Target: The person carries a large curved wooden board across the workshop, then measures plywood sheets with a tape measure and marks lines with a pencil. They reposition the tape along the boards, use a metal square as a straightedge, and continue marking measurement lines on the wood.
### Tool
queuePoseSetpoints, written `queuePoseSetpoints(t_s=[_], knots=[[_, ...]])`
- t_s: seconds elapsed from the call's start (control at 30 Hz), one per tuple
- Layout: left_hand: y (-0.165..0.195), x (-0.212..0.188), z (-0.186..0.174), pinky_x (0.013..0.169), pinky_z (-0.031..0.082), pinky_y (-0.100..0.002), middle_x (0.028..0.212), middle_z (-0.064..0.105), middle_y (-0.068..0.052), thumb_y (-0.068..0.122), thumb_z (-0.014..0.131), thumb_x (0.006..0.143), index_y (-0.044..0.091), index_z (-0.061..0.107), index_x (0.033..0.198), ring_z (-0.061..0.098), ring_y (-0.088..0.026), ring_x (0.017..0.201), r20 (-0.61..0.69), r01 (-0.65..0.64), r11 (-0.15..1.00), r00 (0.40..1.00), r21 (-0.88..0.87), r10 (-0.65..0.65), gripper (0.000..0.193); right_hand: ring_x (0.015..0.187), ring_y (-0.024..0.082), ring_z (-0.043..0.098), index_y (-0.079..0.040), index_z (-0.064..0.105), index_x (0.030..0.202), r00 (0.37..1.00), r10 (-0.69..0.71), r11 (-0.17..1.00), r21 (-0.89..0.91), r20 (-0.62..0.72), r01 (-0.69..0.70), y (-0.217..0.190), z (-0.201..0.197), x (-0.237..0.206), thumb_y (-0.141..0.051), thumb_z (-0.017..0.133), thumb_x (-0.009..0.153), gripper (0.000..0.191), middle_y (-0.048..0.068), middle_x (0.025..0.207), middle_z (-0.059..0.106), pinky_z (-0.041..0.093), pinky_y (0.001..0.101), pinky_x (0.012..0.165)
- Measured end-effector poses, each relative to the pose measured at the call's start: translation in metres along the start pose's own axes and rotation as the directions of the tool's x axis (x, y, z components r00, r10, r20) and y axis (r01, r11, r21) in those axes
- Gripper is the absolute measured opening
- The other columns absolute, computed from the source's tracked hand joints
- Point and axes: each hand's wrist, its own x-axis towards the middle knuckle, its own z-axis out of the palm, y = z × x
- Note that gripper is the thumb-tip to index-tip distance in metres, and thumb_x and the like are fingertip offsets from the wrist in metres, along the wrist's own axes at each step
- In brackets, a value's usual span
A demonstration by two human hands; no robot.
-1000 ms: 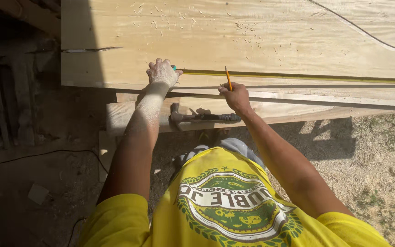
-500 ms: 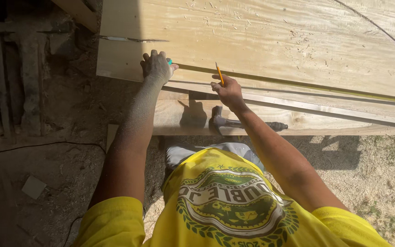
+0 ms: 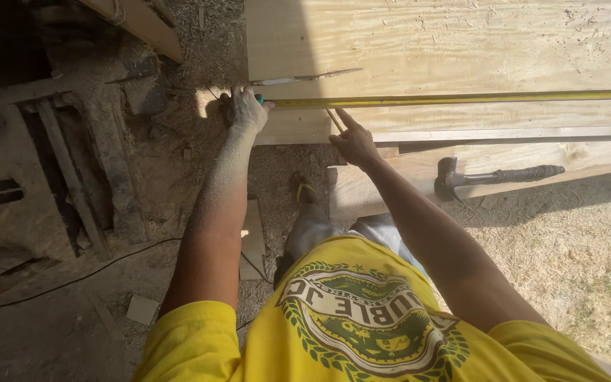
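The yellow tape measure [image 3: 461, 99] runs across the upper half of the frame, stretched along the pale plywood sheet [image 3: 447, 42] from its left end out past the right edge. Your left hand [image 3: 247, 110] is clenched on the tape's end at the sheet's left edge, upper centre-left, and your right hand [image 3: 353, 141] pinches a pencil [image 3: 333, 119] just below the tape, its tip against the wood. A black hammer [image 3: 493, 177] lies on a lower board [image 3: 390, 187] at centre right, well apart from both hands.
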Motion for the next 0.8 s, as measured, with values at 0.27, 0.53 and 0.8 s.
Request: queuePoseSetpoints(t_s=[0.27, 0.53, 0.8], knots=[[-0.030, 0.026, -0.021, 0.113, 0.038, -0.055, 0.140, 0.049, -0.013, 0.053, 0.078, 0.086, 0.009, 0.060, 0.133, 0.043, -0.036, 0.134, 0.077, 0.029, 0.999, 0.997, -0.024, -0.027, 0.067, 0.094, 0.039, 0.073, -0.025, 0.014, 0.166, 0.999, -0.053, 0.977, -0.206, 0.005, 0.053, -0.041, 0.028, 0.013, -0.028, 0.074, 0.092, 0.095, 0.023, 0.094, 0.074, 0.057, 0.0477, 0.086], [-0.062, 0.046, -0.024, 0.117, 0.027, -0.062, 0.141, 0.045, -0.015, 0.057, 0.077, 0.086, 0.008, 0.059, 0.132, 0.037, -0.037, 0.138, 0.099, 0.016, 1.000, 0.995, 0.003, -0.016, 0.069, 0.084, 0.041, 0.074, -0.025, 0.004, 0.168, 0.999, 0.035, 0.973, -0.228, 0.011, -0.031, -0.064, 0.040, 0.018, -0.022, 0.068, 0.092, 0.099, 0.024, 0.087, 0.073, 0.059, 0.0494, 0.080], [-0.067, 0.050, -0.024, 0.116, 0.033, -0.060, 0.144, 0.044, -0.016, 0.053, 0.079, 0.086, 0.007, 0.062, 0.130, 0.038, -0.037, 0.140, 0.135, 0.015, 0.999, 0.991, -0.030, -0.011, 0.066, 0.091, 0.046, 0.072, -0.029, 0.000, 0.166, 0.999, 0.048, 0.952, -0.304, 0.014, -0.042, -0.067, 0.054, 0.028, -0.019, 0.069, 0.090, 0.103, 0.027, 0.092, 0.071, 0.055, 0.0526, 0.081]])
